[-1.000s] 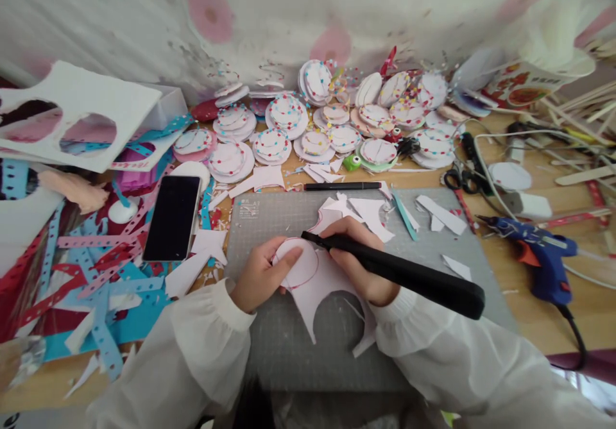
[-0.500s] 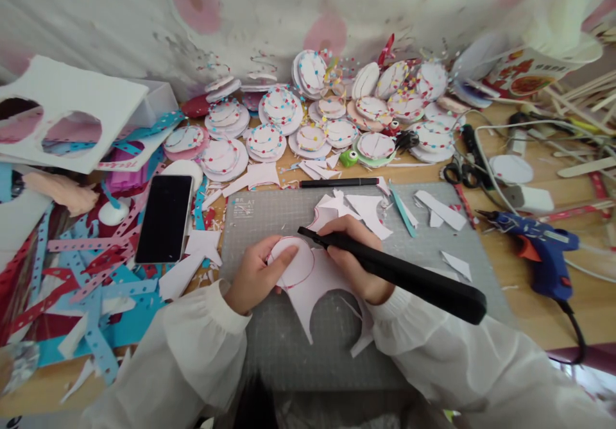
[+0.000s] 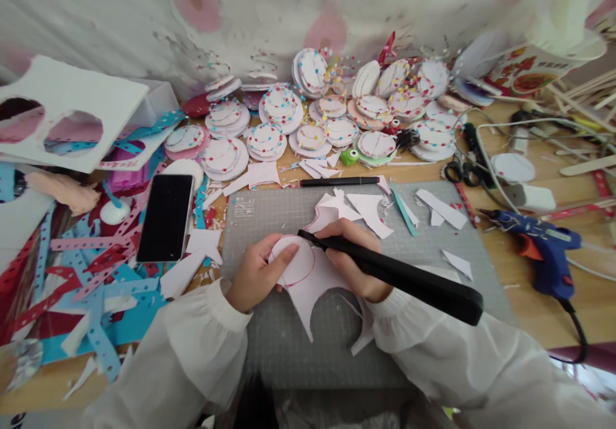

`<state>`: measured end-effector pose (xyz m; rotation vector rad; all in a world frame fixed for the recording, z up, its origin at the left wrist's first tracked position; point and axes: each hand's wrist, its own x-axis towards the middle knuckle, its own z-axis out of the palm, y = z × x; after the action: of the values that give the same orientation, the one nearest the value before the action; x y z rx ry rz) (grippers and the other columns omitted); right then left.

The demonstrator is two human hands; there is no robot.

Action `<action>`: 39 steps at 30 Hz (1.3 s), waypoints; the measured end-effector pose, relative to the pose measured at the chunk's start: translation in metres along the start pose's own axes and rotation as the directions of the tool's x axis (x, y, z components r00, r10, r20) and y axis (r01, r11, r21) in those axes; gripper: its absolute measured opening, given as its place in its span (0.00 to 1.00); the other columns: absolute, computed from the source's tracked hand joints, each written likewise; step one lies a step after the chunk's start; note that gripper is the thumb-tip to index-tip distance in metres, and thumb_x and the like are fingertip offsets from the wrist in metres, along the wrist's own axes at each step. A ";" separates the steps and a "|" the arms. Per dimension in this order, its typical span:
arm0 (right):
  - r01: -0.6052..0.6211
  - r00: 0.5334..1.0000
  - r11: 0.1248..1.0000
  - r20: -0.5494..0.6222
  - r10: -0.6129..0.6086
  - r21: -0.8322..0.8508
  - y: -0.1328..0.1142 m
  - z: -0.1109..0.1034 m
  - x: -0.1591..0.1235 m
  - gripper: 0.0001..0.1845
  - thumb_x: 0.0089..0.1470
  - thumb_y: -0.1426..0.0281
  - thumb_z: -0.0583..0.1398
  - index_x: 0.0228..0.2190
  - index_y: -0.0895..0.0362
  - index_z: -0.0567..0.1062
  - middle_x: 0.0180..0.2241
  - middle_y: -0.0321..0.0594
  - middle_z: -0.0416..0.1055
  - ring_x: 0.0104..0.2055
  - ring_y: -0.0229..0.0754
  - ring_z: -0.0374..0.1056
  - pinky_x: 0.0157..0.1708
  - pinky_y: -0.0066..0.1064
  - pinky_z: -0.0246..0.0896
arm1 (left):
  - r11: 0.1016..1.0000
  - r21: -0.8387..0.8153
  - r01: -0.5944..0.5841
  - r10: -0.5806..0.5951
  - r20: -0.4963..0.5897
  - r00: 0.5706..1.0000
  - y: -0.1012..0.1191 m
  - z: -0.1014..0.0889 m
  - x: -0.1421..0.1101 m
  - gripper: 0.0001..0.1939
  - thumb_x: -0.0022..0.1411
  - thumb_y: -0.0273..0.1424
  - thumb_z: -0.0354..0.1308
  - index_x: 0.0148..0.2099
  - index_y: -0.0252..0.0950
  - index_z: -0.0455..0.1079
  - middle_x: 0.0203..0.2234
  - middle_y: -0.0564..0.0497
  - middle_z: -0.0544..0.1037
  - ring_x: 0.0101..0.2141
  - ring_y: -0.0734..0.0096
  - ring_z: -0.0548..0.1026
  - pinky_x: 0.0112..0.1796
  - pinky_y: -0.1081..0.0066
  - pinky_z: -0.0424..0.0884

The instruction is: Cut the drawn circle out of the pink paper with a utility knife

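My left hand pinches a white sheet of card or thin foam by its left edge, thumb on top. A circle is drawn on the sheet in red line, and curved notches are cut out of its lower edge. In my right hand is a long black tool with a thick handle and a narrow tip. Its tip lies at the sheet's upper edge, beside the red circle; its exact kind is unclear. Beneath both hands lies a grey cutting mat with white scraps on it.
Behind the mat stand several layered white discs with coloured beads. A black pen lies at the mat's far edge. To the left are a phone and dotted paper strips. Scissors and a blue glue gun lie right.
The black tool's handle has shifted very slightly. Both hands and the sheet stay nearly where they were.
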<state>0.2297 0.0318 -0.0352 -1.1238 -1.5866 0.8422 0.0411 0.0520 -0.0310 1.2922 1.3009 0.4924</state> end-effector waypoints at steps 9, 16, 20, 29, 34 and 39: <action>0.059 0.997 0.998 -0.041 -0.060 -0.030 0.003 0.002 -0.003 0.10 0.45 0.75 0.55 0.31 0.50 0.70 0.22 0.34 0.70 0.21 0.39 0.64 0.21 0.31 0.58 | 1.000 0.016 -0.025 0.026 -0.014 1.000 -0.005 0.001 -0.001 0.19 0.59 0.47 0.56 0.37 0.35 0.72 0.19 0.55 0.67 0.15 0.77 0.64 0.12 0.77 0.64; 0.037 0.998 0.998 -0.057 -0.039 -0.045 0.004 0.003 -0.006 0.10 0.43 0.75 0.55 0.30 0.52 0.71 0.20 0.34 0.69 0.20 0.39 0.63 0.20 0.31 0.57 | 0.996 0.042 -0.083 0.085 -0.051 0.995 -0.011 0.003 -0.002 0.19 0.61 0.46 0.54 0.37 0.34 0.71 0.19 0.55 0.66 0.16 0.77 0.65 0.13 0.79 0.61; 0.043 0.997 0.997 -0.066 -0.047 -0.057 0.003 0.002 -0.008 0.10 0.41 0.75 0.54 0.29 0.53 0.71 0.20 0.33 0.68 0.20 0.38 0.62 0.20 0.30 0.57 | 0.988 0.056 -0.144 0.147 -0.067 0.987 -0.014 0.004 -0.002 0.19 0.62 0.46 0.53 0.36 0.33 0.71 0.19 0.55 0.68 0.16 0.78 0.64 0.15 0.78 0.60; 0.061 0.996 0.996 -0.056 -0.064 -0.063 0.001 0.003 -0.010 0.09 0.40 0.75 0.53 0.26 0.53 0.69 0.18 0.33 0.65 0.18 0.36 0.58 0.18 0.29 0.52 | 0.976 0.062 -0.210 0.216 -0.097 0.972 -0.013 0.006 -0.002 0.17 0.63 0.43 0.52 0.35 0.33 0.71 0.21 0.54 0.70 0.20 0.76 0.66 0.20 0.77 0.63; 0.035 0.998 0.999 -0.053 -0.037 -0.042 -0.002 0.005 -0.012 0.08 0.42 0.75 0.53 0.28 0.53 0.69 0.19 0.32 0.65 0.19 0.35 0.59 0.20 0.28 0.53 | 0.978 0.032 -0.207 0.209 -0.111 0.971 -0.015 0.006 -0.001 0.18 0.63 0.44 0.53 0.35 0.33 0.71 0.19 0.54 0.69 0.18 0.77 0.64 0.17 0.78 0.61; -0.085 0.995 0.996 -0.054 0.083 -0.033 -0.011 0.011 -0.008 0.03 0.53 0.70 0.57 0.33 0.54 0.70 0.23 0.33 0.68 0.23 0.36 0.62 0.23 0.27 0.57 | 0.982 -0.002 -0.190 0.187 -0.165 0.968 -0.017 0.008 -0.002 0.18 0.63 0.45 0.52 0.38 0.34 0.71 0.19 0.56 0.68 0.16 0.77 0.64 0.15 0.79 0.60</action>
<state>0.2171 0.0208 -0.0311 -1.2358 -1.5246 0.8357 0.0415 0.0424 -0.0470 1.3904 1.3113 0.7563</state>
